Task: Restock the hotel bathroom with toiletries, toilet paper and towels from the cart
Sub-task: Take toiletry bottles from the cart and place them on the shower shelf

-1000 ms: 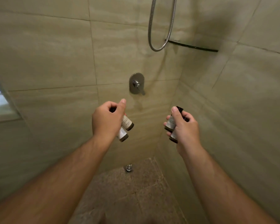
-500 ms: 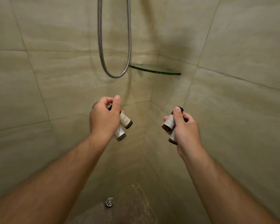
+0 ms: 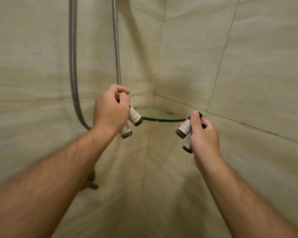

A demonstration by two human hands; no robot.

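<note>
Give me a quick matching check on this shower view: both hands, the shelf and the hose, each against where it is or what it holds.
Column one:
1. left hand
2. right hand
3. glass shelf
4. shower hose

Column two:
A. fixed in the corner where two walls meet
B. hangs in a loop down the left wall
C. grips two bottles just right of the hose
D. grips two bottles at the shelf's right end

Pairs: 1-C, 2-D, 3-A, 4-B.

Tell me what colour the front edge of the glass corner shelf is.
Dark green, clearest in the head view along the glass corner shelf.
</note>
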